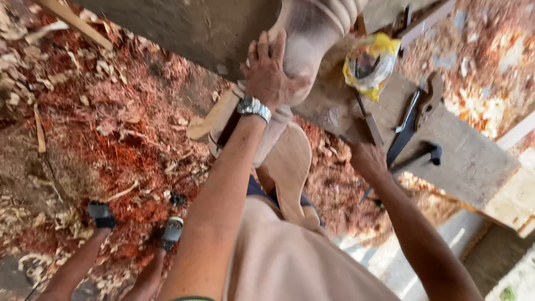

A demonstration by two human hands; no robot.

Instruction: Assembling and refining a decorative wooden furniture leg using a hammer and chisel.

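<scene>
My left hand (267,72), with a metal watch on its wrist, lies over a pale carved wooden leg (315,28) and grips its rounded body against the grey workbench (468,156). A flat curved wooden piece (290,167) hangs below the leg, near my lap. My right hand (368,161) is at the bench's edge, fingers curled around the thin handle of a dark hammer (426,153) whose head rests on the bench top. A chisel (369,125) lies just beyond that hand.
A yellow plastic bag (370,61) and dark metal hand tools (418,106) lie on the bench. Reddish wood shavings (111,122) cover the ground. My sandalled feet (103,214) stand among the shavings. A pale plank (518,134) is at the right.
</scene>
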